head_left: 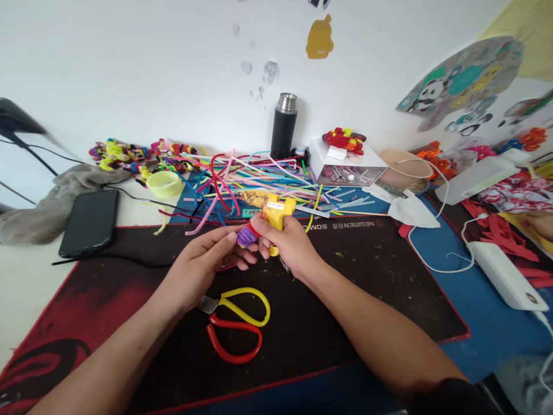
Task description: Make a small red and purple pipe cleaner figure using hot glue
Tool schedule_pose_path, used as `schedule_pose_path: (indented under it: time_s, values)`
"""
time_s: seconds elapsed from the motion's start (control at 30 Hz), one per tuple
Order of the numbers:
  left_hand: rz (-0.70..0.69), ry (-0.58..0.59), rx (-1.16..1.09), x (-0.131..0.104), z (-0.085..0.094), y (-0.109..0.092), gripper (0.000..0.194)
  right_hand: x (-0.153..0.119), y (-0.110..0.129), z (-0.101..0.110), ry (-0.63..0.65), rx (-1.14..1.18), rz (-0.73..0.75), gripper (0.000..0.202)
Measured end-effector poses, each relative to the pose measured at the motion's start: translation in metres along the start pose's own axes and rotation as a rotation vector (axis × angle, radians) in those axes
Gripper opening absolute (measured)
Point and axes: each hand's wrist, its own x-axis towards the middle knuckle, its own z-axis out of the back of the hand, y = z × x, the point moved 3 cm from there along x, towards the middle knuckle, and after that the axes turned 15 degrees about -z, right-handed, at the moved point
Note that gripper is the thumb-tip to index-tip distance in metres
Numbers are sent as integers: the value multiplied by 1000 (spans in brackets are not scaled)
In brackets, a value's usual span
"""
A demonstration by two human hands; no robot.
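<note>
My right hand [290, 241] is wrapped round a yellow hot glue gun [276, 216], whose stained nozzle end points left. In my left hand [215, 252] a small purple and red fuzzy pipe-cleaner piece [247, 236] is pinched between thumb and fingers. Its red part lies close to my right thumb; whether that thumb touches it I cannot tell. Scissors [238, 323] with one yellow and one red handle rest on the black desk mat [345, 300], just below my hands, their blades partly hidden by my left wrist.
Loose coloured pipe cleaners [259, 173] spread behind my hands. A black thermos [284, 127] stands at the wall beside a white box [345, 164]. To the left are a phone [89, 222] and a pale green roll [165, 184]; at right, a white power bank [507, 275] with cables.
</note>
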Motion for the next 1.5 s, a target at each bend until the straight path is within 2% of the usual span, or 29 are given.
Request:
schedule_pose_path:
  time_s: [0.43,0.53,0.73,0.93,1.13,1.5]
  values:
    - [39,-34,-159,1,-3,1,33,3,-2,-3,39,10,9,54]
    - [6,-14,-65,-1,-5,-2,39,3,-4,-3,5,6,5,55]
    - [-86,41,402,-5,-8,-2,52,5,-11,-4,-18,-42,-8,55]
    - [-179,87,661,-6,-6,1,47,4,-12,-5,-18,-75,0,52]
    - [-189,135,704,-8,-6,1,47,4,-13,-5,-17,-83,2,52]
    - [-169,113,598,-7,-9,2,41,3,-13,-8,-15,-73,3,50]
